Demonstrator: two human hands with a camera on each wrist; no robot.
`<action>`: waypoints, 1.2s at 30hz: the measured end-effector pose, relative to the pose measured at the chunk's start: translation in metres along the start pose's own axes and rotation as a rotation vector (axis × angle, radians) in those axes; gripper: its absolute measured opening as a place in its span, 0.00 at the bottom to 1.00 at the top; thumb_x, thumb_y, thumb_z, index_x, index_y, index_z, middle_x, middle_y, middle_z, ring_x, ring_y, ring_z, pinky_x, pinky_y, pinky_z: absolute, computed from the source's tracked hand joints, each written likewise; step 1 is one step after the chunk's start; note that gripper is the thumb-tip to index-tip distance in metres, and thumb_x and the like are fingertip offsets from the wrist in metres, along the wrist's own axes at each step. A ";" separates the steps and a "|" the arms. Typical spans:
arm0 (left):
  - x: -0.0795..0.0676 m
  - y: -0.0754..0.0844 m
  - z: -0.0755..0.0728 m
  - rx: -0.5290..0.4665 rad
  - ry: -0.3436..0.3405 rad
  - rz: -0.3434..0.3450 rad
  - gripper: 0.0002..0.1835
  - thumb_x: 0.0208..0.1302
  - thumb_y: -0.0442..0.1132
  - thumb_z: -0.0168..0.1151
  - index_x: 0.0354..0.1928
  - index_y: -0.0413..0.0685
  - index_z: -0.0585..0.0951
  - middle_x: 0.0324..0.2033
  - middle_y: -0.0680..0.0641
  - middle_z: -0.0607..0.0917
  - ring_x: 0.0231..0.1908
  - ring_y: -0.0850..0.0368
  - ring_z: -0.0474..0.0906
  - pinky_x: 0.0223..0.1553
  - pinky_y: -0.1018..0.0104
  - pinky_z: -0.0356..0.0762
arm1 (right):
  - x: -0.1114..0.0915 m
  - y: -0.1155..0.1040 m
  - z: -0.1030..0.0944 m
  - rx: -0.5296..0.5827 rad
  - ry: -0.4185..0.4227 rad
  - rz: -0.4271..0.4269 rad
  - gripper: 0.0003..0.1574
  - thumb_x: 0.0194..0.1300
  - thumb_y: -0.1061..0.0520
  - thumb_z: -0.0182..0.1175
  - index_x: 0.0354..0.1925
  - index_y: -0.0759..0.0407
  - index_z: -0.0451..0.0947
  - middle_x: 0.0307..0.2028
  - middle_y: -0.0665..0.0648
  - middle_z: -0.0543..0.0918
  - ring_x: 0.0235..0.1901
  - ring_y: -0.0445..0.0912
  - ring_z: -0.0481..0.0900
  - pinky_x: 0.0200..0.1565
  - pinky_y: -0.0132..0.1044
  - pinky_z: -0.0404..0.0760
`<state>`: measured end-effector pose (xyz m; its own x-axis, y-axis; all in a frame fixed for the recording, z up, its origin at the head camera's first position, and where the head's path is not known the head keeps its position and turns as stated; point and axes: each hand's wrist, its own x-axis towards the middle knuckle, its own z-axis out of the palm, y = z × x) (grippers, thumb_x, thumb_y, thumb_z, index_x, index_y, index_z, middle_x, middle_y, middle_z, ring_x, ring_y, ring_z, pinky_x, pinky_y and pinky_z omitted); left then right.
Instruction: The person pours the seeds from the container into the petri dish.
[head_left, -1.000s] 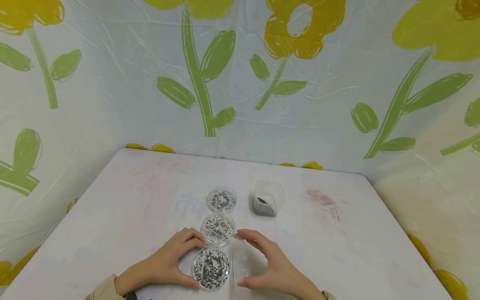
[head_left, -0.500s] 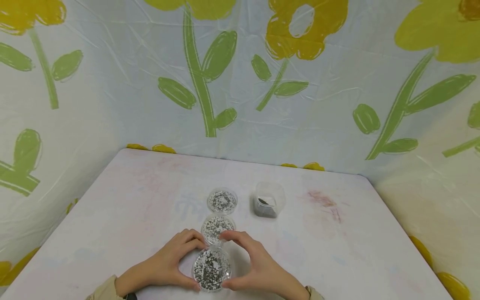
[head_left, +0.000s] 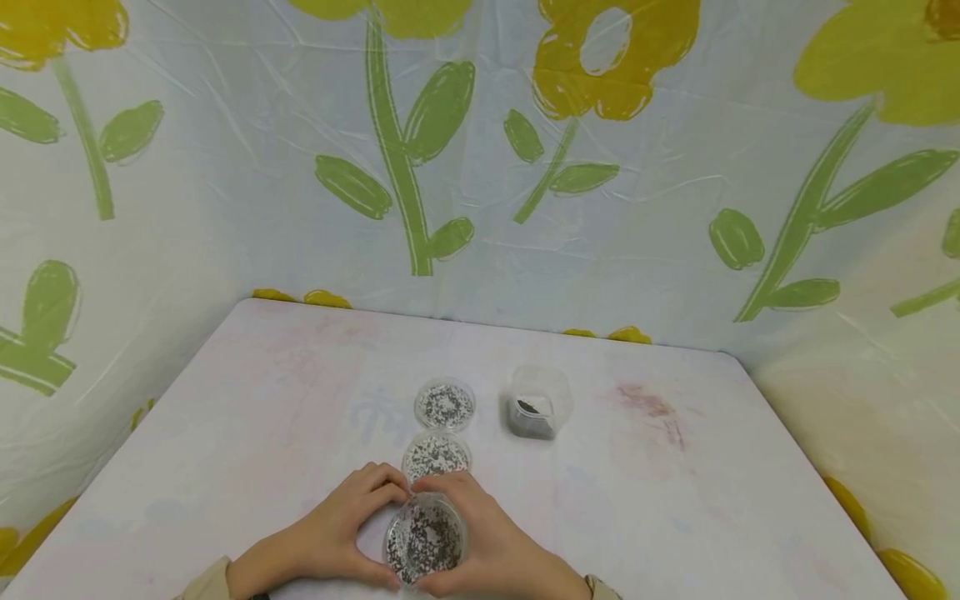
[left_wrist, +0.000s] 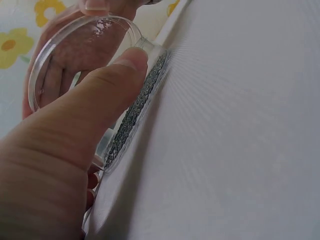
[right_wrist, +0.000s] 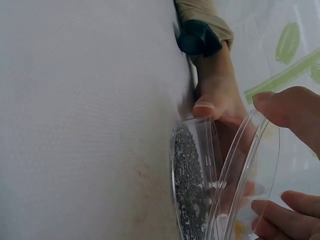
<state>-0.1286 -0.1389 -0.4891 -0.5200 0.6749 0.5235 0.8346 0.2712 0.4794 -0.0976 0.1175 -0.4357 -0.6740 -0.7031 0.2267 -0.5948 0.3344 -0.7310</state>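
Nearest me on the table is a clear petri dish [head_left: 397, 546] of dark granules, its filled side showing in the left wrist view [left_wrist: 136, 107]. My left hand [head_left: 341, 523] grips this dish from the left, thumb and fingers around its wall. Over it, my right hand [head_left: 487, 540] holds a clear round lid [right_wrist: 252, 155] by the edge. The lid stands tilted, close above the dish and overlapping it in the head view. Right thumb and fingers pinch opposite sides of the lid's rim.
Two more petri dishes with dark granules, a middle one [head_left: 437, 453] and a far one [head_left: 445, 405], line up beyond the hands. Right of them stands a clear plastic tub [head_left: 540, 404] with dark granules inside. A flowered cloth [head_left: 645, 208] hangs behind the table [head_left: 285, 400].
My right hand has moved left with the lid, from beside the near dish to over it. The lid has gone from standing nearly on edge to leaning over the dish. My left hand stays put.
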 end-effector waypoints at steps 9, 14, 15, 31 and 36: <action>0.000 -0.001 0.001 0.011 0.011 0.005 0.39 0.44 0.66 0.76 0.57 0.57 0.76 0.56 0.59 0.72 0.51 0.64 0.67 0.49 0.64 0.68 | 0.007 0.004 0.010 -0.013 -0.025 -0.104 0.54 0.56 0.50 0.75 0.73 0.52 0.57 0.65 0.50 0.66 0.62 0.45 0.64 0.61 0.41 0.71; 0.001 -0.001 0.001 0.042 0.031 0.030 0.43 0.42 0.67 0.76 0.59 0.58 0.76 0.56 0.58 0.72 0.51 0.63 0.68 0.49 0.63 0.69 | 0.010 0.006 0.014 -0.114 0.009 -0.162 0.56 0.54 0.46 0.76 0.72 0.52 0.57 0.66 0.48 0.66 0.63 0.42 0.63 0.61 0.40 0.69; 0.002 -0.001 0.001 0.045 0.032 0.032 0.43 0.42 0.67 0.76 0.59 0.58 0.76 0.56 0.58 0.72 0.51 0.63 0.68 0.49 0.63 0.69 | 0.010 0.005 0.014 -0.121 0.015 -0.169 0.56 0.53 0.46 0.76 0.72 0.52 0.57 0.66 0.48 0.66 0.63 0.41 0.63 0.62 0.40 0.69; 0.003 0.001 0.001 0.032 0.025 0.021 0.40 0.42 0.67 0.76 0.58 0.64 0.74 0.55 0.59 0.72 0.52 0.63 0.68 0.48 0.63 0.68 | 0.010 0.005 0.015 -0.181 -0.015 -0.228 0.45 0.55 0.49 0.75 0.65 0.56 0.64 0.62 0.51 0.71 0.61 0.43 0.62 0.62 0.36 0.69; 0.003 0.000 0.001 0.030 0.020 0.023 0.39 0.43 0.66 0.76 0.58 0.65 0.74 0.55 0.59 0.72 0.51 0.63 0.68 0.48 0.62 0.67 | 0.010 0.002 0.013 -0.193 -0.055 -0.205 0.45 0.56 0.47 0.73 0.66 0.53 0.63 0.62 0.48 0.69 0.61 0.41 0.61 0.61 0.33 0.68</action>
<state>-0.1297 -0.1363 -0.4881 -0.5037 0.6676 0.5483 0.8515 0.2765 0.4455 -0.0997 0.1027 -0.4431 -0.5097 -0.7994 0.3181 -0.7920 0.2915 -0.5365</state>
